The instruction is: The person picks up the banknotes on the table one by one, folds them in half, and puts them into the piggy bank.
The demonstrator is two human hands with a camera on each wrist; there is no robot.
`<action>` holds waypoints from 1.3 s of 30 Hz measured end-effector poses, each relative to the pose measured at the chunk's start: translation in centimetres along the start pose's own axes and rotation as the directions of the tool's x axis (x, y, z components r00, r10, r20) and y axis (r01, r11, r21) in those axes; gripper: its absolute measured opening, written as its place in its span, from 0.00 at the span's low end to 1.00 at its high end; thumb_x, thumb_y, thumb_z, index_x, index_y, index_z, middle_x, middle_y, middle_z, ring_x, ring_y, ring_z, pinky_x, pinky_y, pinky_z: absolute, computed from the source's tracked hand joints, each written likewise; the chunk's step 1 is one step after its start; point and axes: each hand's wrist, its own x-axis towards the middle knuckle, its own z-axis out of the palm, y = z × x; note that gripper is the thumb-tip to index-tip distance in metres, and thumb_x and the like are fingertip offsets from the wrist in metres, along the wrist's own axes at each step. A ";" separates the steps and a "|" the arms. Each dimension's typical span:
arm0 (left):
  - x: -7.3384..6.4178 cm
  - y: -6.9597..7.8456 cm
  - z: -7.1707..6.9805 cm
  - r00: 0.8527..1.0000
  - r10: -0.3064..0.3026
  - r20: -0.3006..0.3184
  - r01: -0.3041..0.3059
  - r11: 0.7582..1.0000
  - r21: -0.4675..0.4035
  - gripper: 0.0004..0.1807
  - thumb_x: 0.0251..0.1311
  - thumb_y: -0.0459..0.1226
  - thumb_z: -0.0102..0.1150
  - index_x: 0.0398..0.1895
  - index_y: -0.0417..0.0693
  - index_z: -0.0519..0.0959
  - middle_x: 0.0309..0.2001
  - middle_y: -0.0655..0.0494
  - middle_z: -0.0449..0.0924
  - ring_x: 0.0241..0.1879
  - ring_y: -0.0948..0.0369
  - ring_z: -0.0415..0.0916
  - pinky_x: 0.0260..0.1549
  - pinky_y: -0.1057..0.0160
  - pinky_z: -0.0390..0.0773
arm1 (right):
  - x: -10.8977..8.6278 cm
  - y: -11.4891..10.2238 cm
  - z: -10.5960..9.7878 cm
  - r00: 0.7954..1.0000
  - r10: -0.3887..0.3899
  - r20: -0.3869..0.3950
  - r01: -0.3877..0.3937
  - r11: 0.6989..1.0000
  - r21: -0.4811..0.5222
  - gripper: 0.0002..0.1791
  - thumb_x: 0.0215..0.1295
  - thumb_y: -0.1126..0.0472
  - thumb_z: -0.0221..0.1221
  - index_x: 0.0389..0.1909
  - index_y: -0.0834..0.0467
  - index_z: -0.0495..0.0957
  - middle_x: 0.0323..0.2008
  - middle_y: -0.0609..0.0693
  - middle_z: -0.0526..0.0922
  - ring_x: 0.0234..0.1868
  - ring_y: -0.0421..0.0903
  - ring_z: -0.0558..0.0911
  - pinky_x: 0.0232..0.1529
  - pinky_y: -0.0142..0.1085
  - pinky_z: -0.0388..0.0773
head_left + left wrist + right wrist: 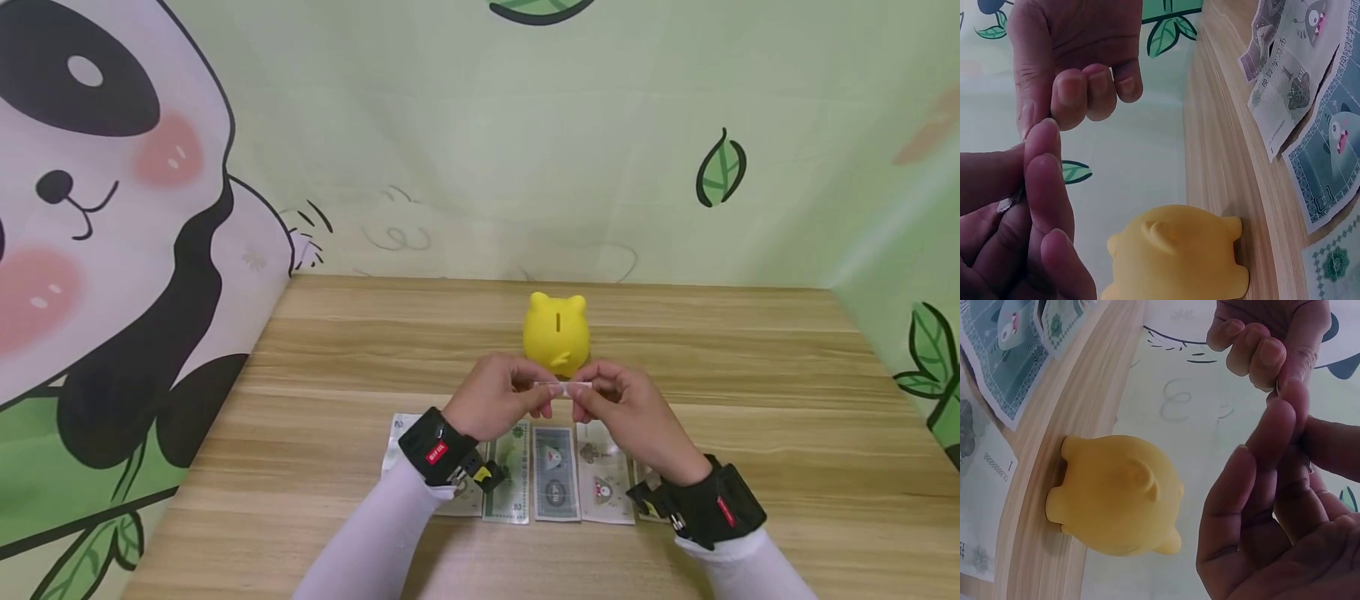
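Fingertips almost touching, my left hand [495,396] and right hand [632,417] pinch one narrow, folded strip of paper [564,386] between thumbs and fingers. Most of the strip is covered by the fingers; a small pale end of the paper [1010,202] shows in the left wrist view. Just beyond the hands stands a yellow piggy bank [557,332], its coin slot facing up. Under and in front of the hands lies a row of play banknotes, among them a blue note [556,492], a green note [510,479] and a pale note [609,492].
The wooden table [360,333] runs back to a pale green backdrop [450,150] printed with leaves. A panda print [112,208] covers the left side. Black cameras are strapped to both wrists, and the left wrist strap and forearm partly cover the leftmost notes.
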 end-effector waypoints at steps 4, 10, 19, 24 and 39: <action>0.0 0.0 0.0 1.000 -0.004 0.013 0.004 1.000 -0.014 0.07 0.71 0.41 0.64 0.40 0.51 0.90 0.25 0.62 0.86 0.25 0.64 0.78 0.21 0.69 0.69 | 0.0 0.1 0.0 1.000 -0.024 -0.007 0.024 0.999 -0.023 0.06 0.78 0.60 0.57 0.43 0.57 0.80 0.26 0.51 0.82 0.31 0.48 0.80 0.36 0.36 0.78; 0.0 0.0 0.1 0.998 -0.018 0.054 0.021 0.998 -0.053 0.08 0.71 0.43 0.63 0.44 0.53 0.89 0.26 0.57 0.85 0.21 0.64 0.71 0.19 0.68 0.68 | -0.1 0.1 -0.1 0.999 -0.052 -0.013 0.052 0.998 -0.033 0.04 0.77 0.62 0.58 0.41 0.58 0.79 0.23 0.51 0.80 0.26 0.46 0.78 0.30 0.34 0.74; 0.1 -0.2 0.2 0.993 0.009 0.120 -0.005 0.999 -0.036 0.15 0.77 0.48 0.54 0.37 0.52 0.86 0.21 0.56 0.80 0.20 0.63 0.68 0.19 0.69 0.67 | -0.1 0.0 0.1 0.997 -0.080 -0.009 0.080 0.997 -0.001 0.04 0.77 0.62 0.58 0.40 0.57 0.80 0.22 0.51 0.79 0.22 0.44 0.75 0.24 0.32 0.72; 0.0 0.0 0.2 0.988 -0.008 0.153 0.011 1.000 -0.017 0.20 0.79 0.49 0.50 0.34 0.49 0.84 0.18 0.59 0.74 0.18 0.62 0.64 0.18 0.68 0.63 | -0.1 0.1 0.2 0.994 -0.107 0.011 0.106 0.994 0.014 0.05 0.77 0.61 0.58 0.39 0.56 0.80 0.22 0.51 0.78 0.22 0.43 0.74 0.23 0.32 0.68; 0.1 0.3 0.5 0.993 0.030 0.114 -0.036 0.998 0.052 0.21 0.81 0.44 0.47 0.25 0.50 0.75 0.20 0.62 0.66 0.20 0.65 0.62 0.20 0.69 0.63 | 0.0 0.1 0.4 0.992 -0.119 0.045 0.118 0.993 0.022 0.05 0.79 0.62 0.55 0.43 0.60 0.77 0.22 0.52 0.79 0.26 0.48 0.77 0.32 0.34 0.74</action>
